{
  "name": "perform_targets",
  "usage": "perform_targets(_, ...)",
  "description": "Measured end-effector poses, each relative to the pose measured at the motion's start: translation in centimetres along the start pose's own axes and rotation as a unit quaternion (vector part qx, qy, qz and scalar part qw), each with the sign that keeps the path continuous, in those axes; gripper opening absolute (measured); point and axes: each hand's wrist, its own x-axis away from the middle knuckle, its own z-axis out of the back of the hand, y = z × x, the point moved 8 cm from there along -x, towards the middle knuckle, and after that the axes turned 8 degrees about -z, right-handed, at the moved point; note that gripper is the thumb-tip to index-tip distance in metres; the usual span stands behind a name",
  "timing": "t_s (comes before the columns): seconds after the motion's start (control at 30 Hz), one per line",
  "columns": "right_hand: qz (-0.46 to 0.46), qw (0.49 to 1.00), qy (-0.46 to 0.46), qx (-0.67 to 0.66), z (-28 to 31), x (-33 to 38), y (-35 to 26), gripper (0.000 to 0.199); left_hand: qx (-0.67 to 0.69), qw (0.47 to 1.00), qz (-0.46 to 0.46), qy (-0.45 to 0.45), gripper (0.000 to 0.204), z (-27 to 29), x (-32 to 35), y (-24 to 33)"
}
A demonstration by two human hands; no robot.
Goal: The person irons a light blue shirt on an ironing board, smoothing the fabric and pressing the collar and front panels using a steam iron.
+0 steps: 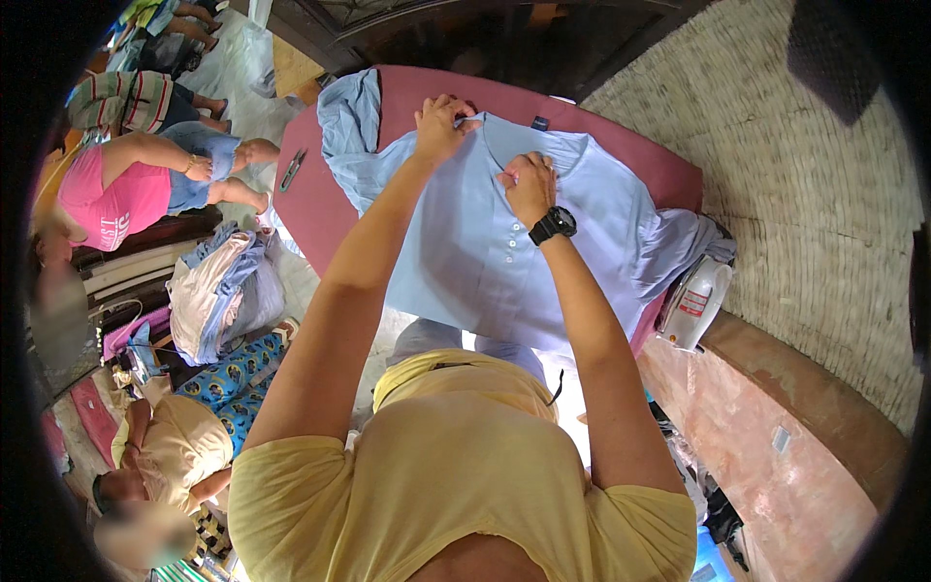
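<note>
A light blue shirt (446,228) with a short row of white buttons lies spread over a dark red padded board (422,92). My left hand (446,126) pinches the shirt's neckline at its far left side. Lower down, at the front opening above the buttons, the curled fingers of my right hand (530,186) grip the fabric. A black watch (553,225) is on my right wrist. One sleeve (351,112) is bunched at the far left, the other hangs over the board's right edge. Near the neckline a small dark label (540,123) shows.
Thread snips (292,170) rest on the board's left end. A white iron (696,303) stands at its right edge. Left of me are a heap of clothes (225,296), a person in a pink shirt (116,194) and a seated person in a light top (179,441). A pinkish wall (766,436) runs along the right.
</note>
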Motion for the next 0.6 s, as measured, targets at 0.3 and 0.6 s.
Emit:
perform_targets(0.3,-0.051,0.995,0.082,0.009,1.2,0.4,0.1,0.012,-0.039,0.992,-0.065,0.100,0.015,2.1,0.4,2.4)
perform_targets(0.6,0.031,0.987,0.010,-0.155,-1.2,0.4,-0.3,0.008,-0.033,0.984,-0.175,0.014,0.037,-0.2,2.5,5.1)
